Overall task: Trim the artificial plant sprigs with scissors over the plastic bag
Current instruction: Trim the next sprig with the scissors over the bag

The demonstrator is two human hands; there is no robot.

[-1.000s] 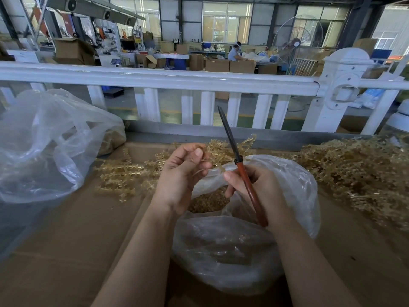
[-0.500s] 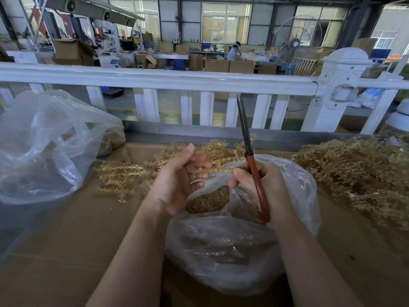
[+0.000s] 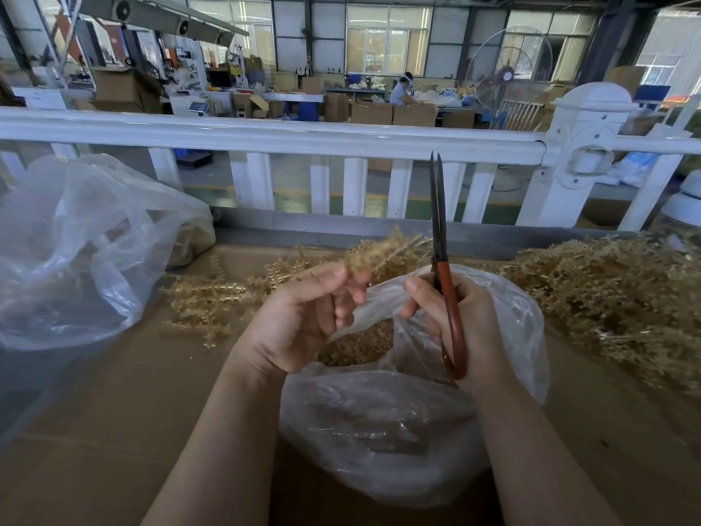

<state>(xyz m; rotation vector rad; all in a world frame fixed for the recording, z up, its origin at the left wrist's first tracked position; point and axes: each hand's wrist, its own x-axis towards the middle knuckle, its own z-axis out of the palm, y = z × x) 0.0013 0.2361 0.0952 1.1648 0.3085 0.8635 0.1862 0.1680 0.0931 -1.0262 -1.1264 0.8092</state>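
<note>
Nearest: clear plastic bag on the brown desk, mouth open upward, gold trimmings visible inside.

Above the bag mouth, both hands. Left hand: fingers curled, pinching a gold sprig at its base. Sprig's long axis runs up and to the right from the fingers, its tip ending close beside the blades. Right hand: fingers wrapped round the red handles of the scissors. Blades point almost straight up, only a narrow gap at the tips; nothing between them.

Key relation: sprig lies left of the blades, at about pivot height, its axis crossing theirs at an angle. Judgement: the blades need to part wider and the sprig to move right between them; the right hand is nearer to the cut point. A cut there should drop into the bag.

Further back: trimmed sprigs on the left, an uncut heap on the right, a second bag far left, a white fence behind.
</note>
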